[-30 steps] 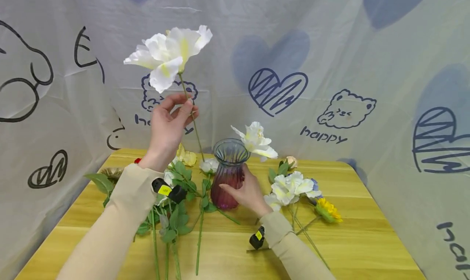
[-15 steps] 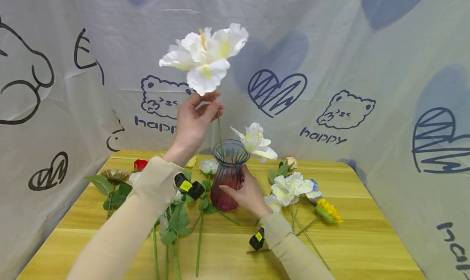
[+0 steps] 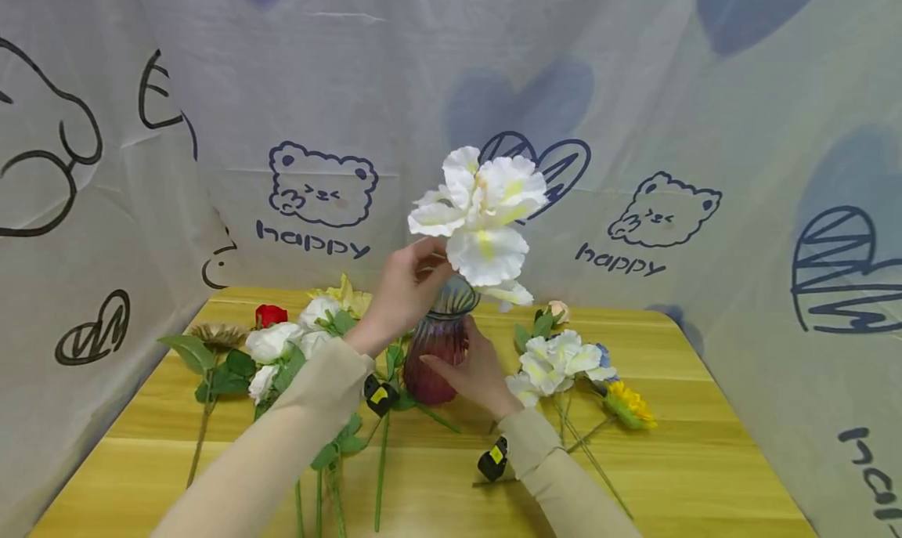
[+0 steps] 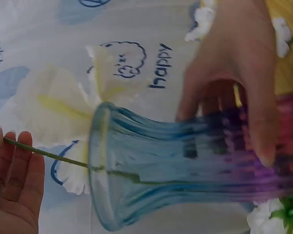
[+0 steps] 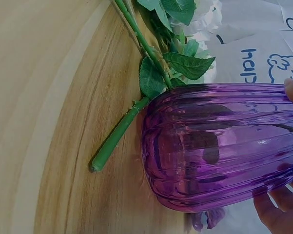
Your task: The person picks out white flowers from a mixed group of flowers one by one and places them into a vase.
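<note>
On the counter [image 3: 690, 467], a ribbed vase [image 3: 433, 358] stands mid-frame, the right hand's [image 3: 482, 370] fingers and thumb curled round its body, the sensible hold on what is probably slippery, breakable glass. Above it, the left hand's [image 3: 405, 287] fingers pinch a white flower's [image 3: 486, 209] stem [image 4: 58, 157], whose lower part is inside the vase; likely light, stiff-stemmed, soft-petalled, best held by the stem.

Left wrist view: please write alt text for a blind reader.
The left hand pinches a thin green stem that runs into a ribbed blue-to-purple glass vase, gripped by the right hand. Pale yellow-streaked petals show near the vase.
</note>
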Demonstrator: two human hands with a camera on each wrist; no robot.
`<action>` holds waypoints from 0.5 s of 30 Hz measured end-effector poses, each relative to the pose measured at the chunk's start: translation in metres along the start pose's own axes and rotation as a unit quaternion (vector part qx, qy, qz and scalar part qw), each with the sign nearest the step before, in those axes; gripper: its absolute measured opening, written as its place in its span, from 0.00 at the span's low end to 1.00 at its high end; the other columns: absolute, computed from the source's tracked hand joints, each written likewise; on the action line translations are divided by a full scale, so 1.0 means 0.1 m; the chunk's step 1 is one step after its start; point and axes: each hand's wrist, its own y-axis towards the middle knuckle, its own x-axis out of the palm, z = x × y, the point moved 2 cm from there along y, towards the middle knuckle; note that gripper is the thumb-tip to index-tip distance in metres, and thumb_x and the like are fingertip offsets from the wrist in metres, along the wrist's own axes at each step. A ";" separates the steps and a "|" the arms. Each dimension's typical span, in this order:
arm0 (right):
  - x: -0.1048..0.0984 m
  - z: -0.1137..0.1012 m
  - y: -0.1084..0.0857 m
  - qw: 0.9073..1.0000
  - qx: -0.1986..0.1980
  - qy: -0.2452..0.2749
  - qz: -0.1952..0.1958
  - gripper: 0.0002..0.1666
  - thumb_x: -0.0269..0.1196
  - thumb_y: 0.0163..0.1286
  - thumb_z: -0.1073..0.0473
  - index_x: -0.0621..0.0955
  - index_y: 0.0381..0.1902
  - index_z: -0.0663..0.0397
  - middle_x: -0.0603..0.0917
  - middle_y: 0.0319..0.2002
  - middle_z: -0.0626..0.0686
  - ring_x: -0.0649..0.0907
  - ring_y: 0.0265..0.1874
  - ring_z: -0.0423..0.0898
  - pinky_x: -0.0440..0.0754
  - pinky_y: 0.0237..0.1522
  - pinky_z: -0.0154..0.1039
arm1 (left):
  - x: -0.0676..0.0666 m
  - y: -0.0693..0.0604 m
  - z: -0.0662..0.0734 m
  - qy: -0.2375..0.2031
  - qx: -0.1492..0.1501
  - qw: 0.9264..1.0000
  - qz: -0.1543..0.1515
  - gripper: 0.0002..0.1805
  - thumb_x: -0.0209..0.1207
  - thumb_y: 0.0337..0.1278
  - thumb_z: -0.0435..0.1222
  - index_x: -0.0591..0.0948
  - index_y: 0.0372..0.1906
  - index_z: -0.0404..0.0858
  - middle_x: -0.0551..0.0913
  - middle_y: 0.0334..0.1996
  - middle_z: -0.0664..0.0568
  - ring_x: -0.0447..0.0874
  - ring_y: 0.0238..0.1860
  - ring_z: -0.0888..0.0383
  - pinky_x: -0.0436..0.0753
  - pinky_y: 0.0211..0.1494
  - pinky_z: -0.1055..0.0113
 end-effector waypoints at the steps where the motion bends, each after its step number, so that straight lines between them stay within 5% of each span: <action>1: 0.00 0.00 0.00 1.000 -0.003 -0.002 0.002 0.44 0.74 0.60 0.46 0.69 0.64 0.65 0.81 0.31 0.55 0.79 0.28 0.44 0.76 0.29 0.35 | 0.01 -0.02 -0.02 0.014 0.003 1.000 -0.005 0.12 0.57 0.70 0.30 0.81 0.54 0.29 0.86 0.50 0.37 0.87 0.53 0.44 0.86 0.60 0.55; 5: 0.00 0.00 0.00 1.000 -0.013 0.004 0.008 0.38 0.74 0.60 0.47 0.70 0.57 0.61 0.80 0.31 0.55 0.78 0.28 0.46 0.76 0.28 0.36 | 0.04 -0.09 -0.10 0.077 0.056 0.995 -0.010 0.14 0.59 0.67 0.28 0.82 0.55 0.28 0.87 0.50 0.36 0.89 0.51 0.44 0.88 0.56 0.57; 9: 0.01 0.00 0.00 0.999 -0.030 0.015 0.013 0.41 0.74 0.60 0.48 0.69 0.62 0.60 0.84 0.39 0.57 0.81 0.35 0.47 0.78 0.33 0.37 | 0.06 -0.15 -0.17 0.158 0.104 0.982 -0.010 0.12 0.61 0.65 0.28 0.84 0.52 0.30 0.88 0.47 0.39 0.90 0.48 0.46 0.88 0.53 0.58; 12: 0.02 0.01 0.00 0.999 -0.042 0.017 0.015 0.44 0.74 0.60 0.49 0.67 0.67 0.59 0.84 0.42 0.57 0.81 0.36 0.46 0.79 0.34 0.35 | 0.06 -0.20 -0.19 0.199 0.107 0.974 -0.021 0.14 0.64 0.63 0.31 0.84 0.53 0.34 0.89 0.49 0.43 0.89 0.50 0.47 0.88 0.54 0.57; 15: 0.03 0.03 0.00 0.998 -0.054 0.023 0.018 0.43 0.74 0.59 0.50 0.68 0.67 0.57 0.81 0.33 0.54 0.78 0.28 0.43 0.75 0.28 0.33 | 0.08 -0.23 -0.22 0.232 0.104 0.967 -0.029 0.15 0.66 0.61 0.31 0.83 0.53 0.35 0.88 0.50 0.43 0.88 0.53 0.47 0.86 0.58 0.55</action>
